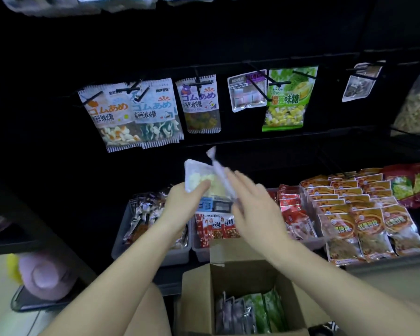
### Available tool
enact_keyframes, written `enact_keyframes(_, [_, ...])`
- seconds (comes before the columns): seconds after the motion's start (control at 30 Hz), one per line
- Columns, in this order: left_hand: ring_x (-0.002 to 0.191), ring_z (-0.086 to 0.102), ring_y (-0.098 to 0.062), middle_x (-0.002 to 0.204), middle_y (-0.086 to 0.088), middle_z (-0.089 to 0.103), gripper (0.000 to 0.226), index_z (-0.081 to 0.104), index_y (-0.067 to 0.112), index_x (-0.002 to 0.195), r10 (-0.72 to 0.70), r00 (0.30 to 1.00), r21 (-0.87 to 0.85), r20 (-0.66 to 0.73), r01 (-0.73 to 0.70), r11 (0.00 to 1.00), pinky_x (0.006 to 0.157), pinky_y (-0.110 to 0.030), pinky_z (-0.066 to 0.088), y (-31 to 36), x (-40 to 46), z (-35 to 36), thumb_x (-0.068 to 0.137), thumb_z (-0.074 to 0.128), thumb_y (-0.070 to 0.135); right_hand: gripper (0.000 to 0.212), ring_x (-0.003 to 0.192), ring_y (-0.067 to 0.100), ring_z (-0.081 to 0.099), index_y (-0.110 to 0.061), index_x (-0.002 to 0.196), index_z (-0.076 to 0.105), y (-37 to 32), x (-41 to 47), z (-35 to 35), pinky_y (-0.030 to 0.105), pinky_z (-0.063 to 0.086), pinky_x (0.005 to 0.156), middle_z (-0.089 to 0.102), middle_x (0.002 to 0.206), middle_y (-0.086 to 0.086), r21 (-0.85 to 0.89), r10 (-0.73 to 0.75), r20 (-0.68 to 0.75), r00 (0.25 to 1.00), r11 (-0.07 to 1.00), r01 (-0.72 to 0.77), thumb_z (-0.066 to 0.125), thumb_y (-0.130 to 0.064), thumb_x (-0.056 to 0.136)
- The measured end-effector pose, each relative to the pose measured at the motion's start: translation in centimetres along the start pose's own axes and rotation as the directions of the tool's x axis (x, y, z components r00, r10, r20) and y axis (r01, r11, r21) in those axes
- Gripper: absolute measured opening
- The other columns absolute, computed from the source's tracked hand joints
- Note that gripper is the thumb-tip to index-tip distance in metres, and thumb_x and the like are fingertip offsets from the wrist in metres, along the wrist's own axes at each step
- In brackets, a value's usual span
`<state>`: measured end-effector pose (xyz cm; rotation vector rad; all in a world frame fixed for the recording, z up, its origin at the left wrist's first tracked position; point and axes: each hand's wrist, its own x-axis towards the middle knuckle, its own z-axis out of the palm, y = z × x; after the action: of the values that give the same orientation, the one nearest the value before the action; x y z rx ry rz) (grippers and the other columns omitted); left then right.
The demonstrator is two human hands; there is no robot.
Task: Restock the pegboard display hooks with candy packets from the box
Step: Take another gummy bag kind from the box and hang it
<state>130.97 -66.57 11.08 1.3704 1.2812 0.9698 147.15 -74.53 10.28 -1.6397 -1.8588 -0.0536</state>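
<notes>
My left hand (pixel 180 202) has its fingers (pixel 199 186) curled round the lower edge of a clear candy packet (pixel 199 174) with pale yellow sweets inside, holding it up in the dark gap below the hanging row. My right hand (pixel 255 214) is just beside it, blurred; a thin pinkish packet (pixel 218 170) stands edge-on against its fingers (pixel 240 183), but I cannot tell whether they grip it or lie straight along it. The two packets touch or overlap; the blur hides which.

Above them the black pegboard hooks (pixel 199 84) carry gummy packets (pixel 131 112), a small marshmallow-like pouch (pixel 246 92) and a green durian candy bag (pixel 287 99). Between the bottom edges of that row and my packets there is open dark room.

Below my wrists sit clear plastic bins (pixel 155 253) of snack packets, and to the right red and orange packets (pixel 364 214) lie in overlapping rows on the shelf. Nearest me the cardboard box (pixel 197 292) stands open, flaps up, with more packets (pixel 250 311), green and silver-purple, upright on edge inside it. At lower left, a pink plush thing (pixel 44 275) rests on a dark tray.
</notes>
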Motion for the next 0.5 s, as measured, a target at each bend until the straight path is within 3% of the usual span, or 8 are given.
enact_keyframes(0.07, [0.102, 0.074, -0.018, 0.098, 0.005, 0.081, 0.023, 0.077, 0.026, 0.097, 0.028, 1.000, -0.032, 0.009, -0.028, 0.999, 0.092, -0.040, 0.057, 0.8, -0.6, 0.9, 0.101, 0.063, 0.044, 0.077, 0.098, 0.028, 0.051, -0.027, 0.162, 0.028, -1.0, -0.4, 1.4, 0.044, 0.055, 0.073, 0.044, 0.159, 0.009, -0.189, -0.067, -0.011, 0.998, 0.980, 0.063, 0.057, -0.016, 0.092])
enact_keyframes(0.13, [0.105, 0.074, -0.017, 0.103, 0.006, 0.080, 0.018, 0.074, 0.032, 0.104, 0.112, 0.993, -0.087, 0.047, -0.108, 0.990, 0.092, -0.041, 0.060, 1.4, -1.1, 1.0, 0.101, 0.060, 0.044, 0.076, 0.101, 0.031, 0.049, -0.024, 0.162, 0.027, -1.3, -0.5, 1.9, 0.044, 0.054, 0.076, 0.038, 0.162, 0.011, -0.198, -0.058, 0.014, 0.998, 0.978, 0.059, 0.053, -0.025, 0.091])
enact_keyframes(0.27, [0.105, 0.073, -0.031, 0.115, -0.017, 0.070, 0.030, 0.059, 0.018, 0.117, 0.278, 0.954, -0.082, 0.110, -0.270, 0.959, 0.097, -0.058, 0.058, 2.3, -1.3, -0.1, 0.098, 0.055, 0.041, 0.077, 0.130, 0.030, 0.040, -0.036, 0.162, 0.021, -1.4, -0.3, 1.9, 0.047, 0.048, 0.100, 0.029, 0.164, 0.002, -0.062, -0.023, 0.112, 0.993, 0.998, 0.030, 0.047, -0.040, 0.089])
enact_keyframes(0.37, [0.110, 0.073, -0.019, 0.118, 0.001, 0.075, 0.020, 0.064, 0.030, 0.121, 0.234, 0.967, -0.130, 0.103, -0.221, 0.967, 0.101, -0.051, 0.058, 1.7, -0.9, -0.6, 0.102, 0.059, 0.027, 0.070, 0.150, 0.020, 0.018, -0.047, 0.160, 0.022, -1.3, 0.3, 1.1, 0.042, 0.026, 0.121, 0.021, 0.162, -0.006, 0.114, -0.014, 0.173, 0.985, 0.993, -0.006, 0.043, -0.057, 0.093])
enact_keyframes(0.5, [0.117, 0.071, -0.013, 0.126, 0.009, 0.074, 0.034, 0.061, 0.031, 0.136, 0.156, 0.983, -0.199, 0.100, -0.134, 0.971, 0.105, -0.050, 0.056, 1.6, -0.6, -0.7, 0.102, 0.065, 0.029, 0.050, 0.146, 0.010, 0.016, -0.057, 0.152, 0.032, -0.6, 1.5, 0.0, 0.036, 0.023, 0.121, 0.017, 0.153, -0.015, 0.316, 0.011, 0.199, 0.980, 0.946, -0.075, 0.041, -0.038, 0.107])
